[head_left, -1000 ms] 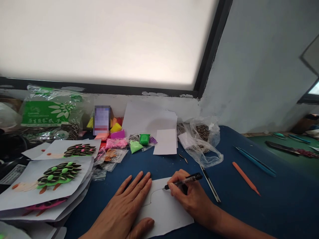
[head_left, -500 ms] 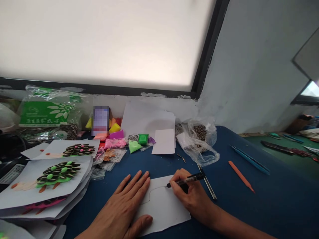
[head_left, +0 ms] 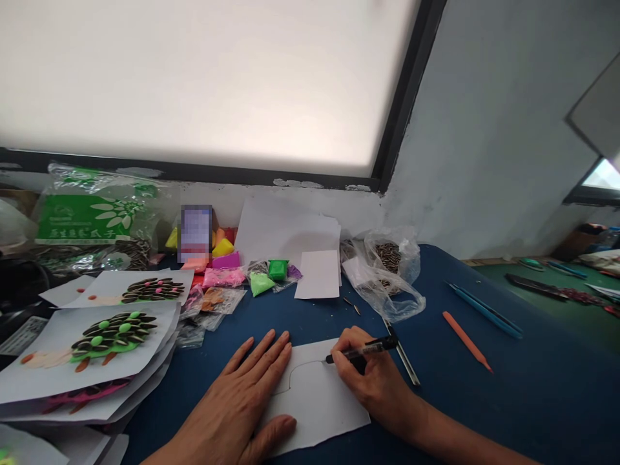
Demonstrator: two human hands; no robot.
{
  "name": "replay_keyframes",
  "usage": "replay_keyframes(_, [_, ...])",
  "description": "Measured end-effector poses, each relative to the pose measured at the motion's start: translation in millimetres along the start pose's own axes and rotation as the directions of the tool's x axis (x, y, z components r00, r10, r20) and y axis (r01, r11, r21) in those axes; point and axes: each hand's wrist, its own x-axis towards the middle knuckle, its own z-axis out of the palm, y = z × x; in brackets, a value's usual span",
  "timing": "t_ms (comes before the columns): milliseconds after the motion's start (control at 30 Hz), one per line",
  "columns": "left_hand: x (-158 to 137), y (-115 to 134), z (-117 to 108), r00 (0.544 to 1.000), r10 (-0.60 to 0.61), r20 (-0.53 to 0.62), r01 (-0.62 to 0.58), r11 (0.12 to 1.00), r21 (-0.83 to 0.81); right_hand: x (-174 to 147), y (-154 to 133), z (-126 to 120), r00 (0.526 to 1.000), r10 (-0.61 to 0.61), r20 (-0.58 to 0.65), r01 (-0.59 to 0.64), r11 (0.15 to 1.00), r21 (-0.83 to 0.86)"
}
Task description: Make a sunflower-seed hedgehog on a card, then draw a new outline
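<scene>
A sheet of white paper [head_left: 317,407] lies on the blue tabletop in front of me, with a thin curved pen line drawn across its upper part. My left hand [head_left: 242,400] rests flat on the paper's left side, fingers stretched out and thumb apart. In my right hand [head_left: 371,374] is a black pen [head_left: 365,349], pinched between thumb and fingers, its tip touching the paper at the right end of the line. A silver and black craft knife [head_left: 404,358] lies just right of that hand, partly hidden by it.
At left are stacked papers with sunflower-seed hedgehogs [head_left: 113,336]. Coloured clay packets [head_left: 225,276], a blank white card [head_left: 317,274] and a plastic bag of seeds [head_left: 387,258] stand along the wall. An orange tool [head_left: 467,342] and blue tweezers [head_left: 484,310] lie at right.
The pen tip has moved very slightly right, and the line is a touch longer. My left hand stays in place on the paper.
</scene>
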Motion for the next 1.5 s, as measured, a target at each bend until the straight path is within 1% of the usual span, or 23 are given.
replay_keyframes(133, [0.1,-0.5,0.9,1.000,-0.004,0.017,0.004,1.000,0.010,0.3,-1.0,-0.3,1.000,0.008,0.000,-0.008,1.000,-0.015])
replay_keyframes(333, [-0.1,-1.2,2.1,1.000,0.004,0.010,-0.004,1.000,0.004,0.4,-0.4,-0.5,1.000,0.001,-0.010,-0.001,1.000,-0.020])
replay_keyframes(600, [1.0,-1.8,0.5,0.999,-0.007,0.053,0.008,1.000,-0.017,-1.6,0.2,-2.5,1.000,-0.014,-0.025,0.013,0.999,-0.033])
replay_keyframes(833, [0.2,-4.9,4.7,1.000,0.018,-0.013,-0.018,1.000,-0.005,-2.9,0.6,-3.7,0.999,0.000,-0.033,-0.001,0.999,-0.039])
replay_keyframes(1000, [-0.3,-5.1,4.6,1.000,0.022,0.011,-0.022,1.000,0.007,-3.2,0.3,-4.5,1.000,-0.002,-0.024,0.001,0.998,-0.061])
replay_keyframes(1100, [-0.6,-3.6,3.3,1.000,0.018,-0.018,-0.018,1.000,-0.004,-4.5,1.9,-4.4,1.000,0.011,-0.023,-0.012,0.998,-0.062])
replay_keyframes(1200, [-0.3,-3.1,3.1,0.999,0.016,-0.047,-0.016,1.000,-0.014,-5.1,2.8,-4.6,1.000,0.000,-0.031,-0.001,0.998,-0.056])
replay_keyframes(1500, [-0.3,-6.7,7.5,0.999,0.024,-0.039,-0.025,1.000,-0.018,-4.3,-2.2,-6.8,1.000,0.006,-0.025,-0.007,0.999,-0.046])
